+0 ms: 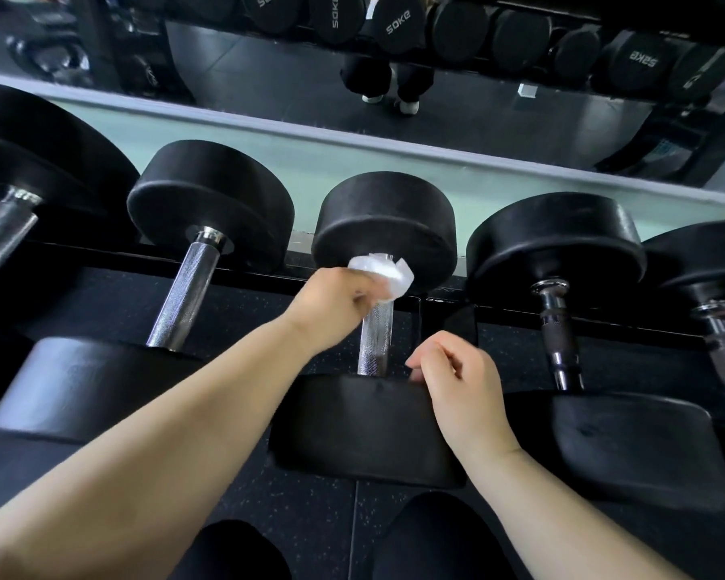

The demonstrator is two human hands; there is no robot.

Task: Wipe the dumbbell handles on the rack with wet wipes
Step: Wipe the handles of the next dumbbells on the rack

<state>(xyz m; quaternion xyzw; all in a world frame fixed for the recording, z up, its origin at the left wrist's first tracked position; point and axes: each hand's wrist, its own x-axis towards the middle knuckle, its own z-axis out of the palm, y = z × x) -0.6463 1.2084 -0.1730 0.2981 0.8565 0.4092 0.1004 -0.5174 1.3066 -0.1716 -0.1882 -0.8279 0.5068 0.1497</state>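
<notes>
Left hand (331,301) grips wet wipe (384,275) around centre dumbbell handle (375,334), mid-frame, at its far end. Right hand (457,385) loosely curled, holding nothing, resting on near dumbbell head (352,424).

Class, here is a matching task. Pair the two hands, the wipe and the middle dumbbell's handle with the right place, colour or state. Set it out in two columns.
Column A
1 left hand
2 right hand
3 wet wipe
4 middle handle

Column B
a silver, knurled
b rests on the near weight head
c white, bunched at the handle's far end
d grips the wipe

Pairs: 1-d, 2-b, 3-c, 4-a
</notes>
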